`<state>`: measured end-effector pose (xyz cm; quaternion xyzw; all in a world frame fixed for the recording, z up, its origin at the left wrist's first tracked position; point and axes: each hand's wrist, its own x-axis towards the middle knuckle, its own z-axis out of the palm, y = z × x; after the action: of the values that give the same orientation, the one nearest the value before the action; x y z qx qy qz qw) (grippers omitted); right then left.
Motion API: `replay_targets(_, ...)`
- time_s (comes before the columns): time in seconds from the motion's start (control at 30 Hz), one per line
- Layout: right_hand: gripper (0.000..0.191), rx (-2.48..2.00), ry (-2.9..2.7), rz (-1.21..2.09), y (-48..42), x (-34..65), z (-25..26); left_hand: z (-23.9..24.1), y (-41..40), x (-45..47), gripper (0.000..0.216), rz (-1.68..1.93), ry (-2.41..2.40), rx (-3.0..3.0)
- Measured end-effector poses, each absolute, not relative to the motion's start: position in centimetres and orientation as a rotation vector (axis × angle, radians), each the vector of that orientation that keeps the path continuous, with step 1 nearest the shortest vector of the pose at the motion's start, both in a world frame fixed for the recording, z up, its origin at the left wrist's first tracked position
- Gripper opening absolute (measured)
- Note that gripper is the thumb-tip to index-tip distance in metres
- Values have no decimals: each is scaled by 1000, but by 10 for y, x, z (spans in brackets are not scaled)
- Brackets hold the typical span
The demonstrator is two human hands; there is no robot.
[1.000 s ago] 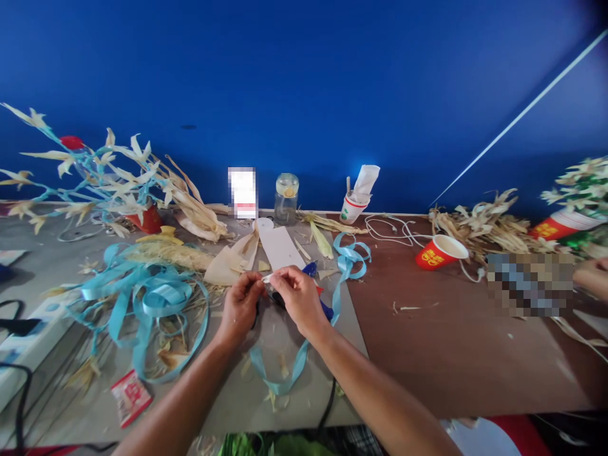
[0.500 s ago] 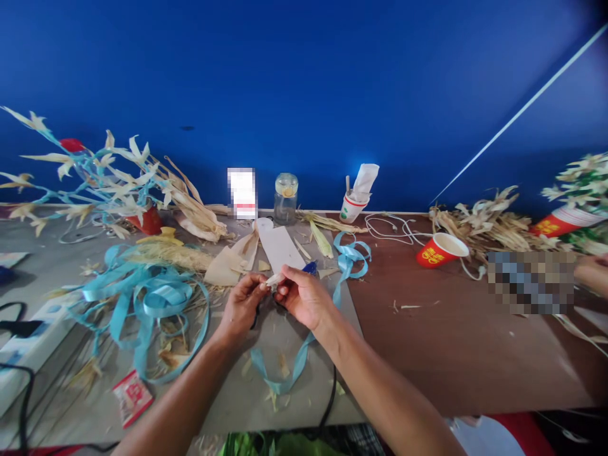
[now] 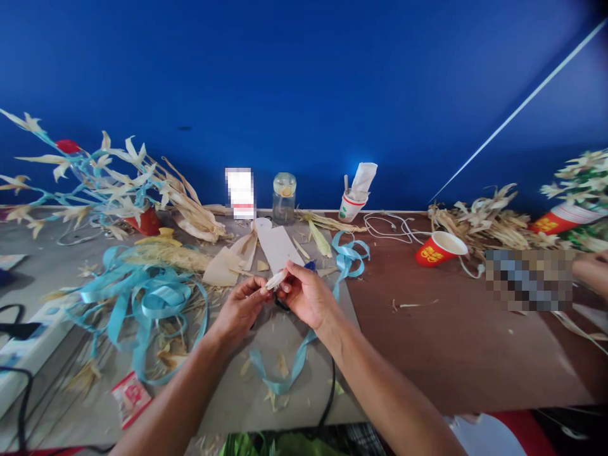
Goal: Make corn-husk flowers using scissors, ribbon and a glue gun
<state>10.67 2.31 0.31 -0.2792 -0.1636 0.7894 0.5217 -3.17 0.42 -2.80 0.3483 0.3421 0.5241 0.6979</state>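
A small pale piece of corn husk is pinched between my two hands over the grey part of the table. My left hand grips its lower left end with thumb and fingertips. The thumb and fingers of my right hand close on its upper right end. A white card lies just beyond my hands, beside cut husk pieces. Light blue ribbon is heaped to the left, and a loose ribbon strand curls under my right wrist. Dark cord or tool parts below my fingers are mostly hidden.
At the left stand husk flowers on blue-wrapped stems; a power strip lies nearer. Behind are a glass jar and a paper cup. Rightward, a red cup tilts near white cables; another person's hand shows.
Both hands keep hold of the husk piece. It has turned slightly and shows more of its pale surface between my fingers. The view has shifted a little.
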Motion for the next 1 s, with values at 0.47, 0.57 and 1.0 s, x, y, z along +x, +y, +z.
replay_targets(0.47, 39, -675, -301, 1932, 21, 107, 5, -33, 6, -29, 18, 1260, 967, 809)
replay_targets(0.57, 39, -687, -291, 1931, 20, 105, 4, -32, 6, -29, 19, 1268, 1003, 828)
replay_targets(1.0, 26, -752, -259, 1907, 20, 99, -5, -35, 7, -32, 17, 1422, 1041, 853)
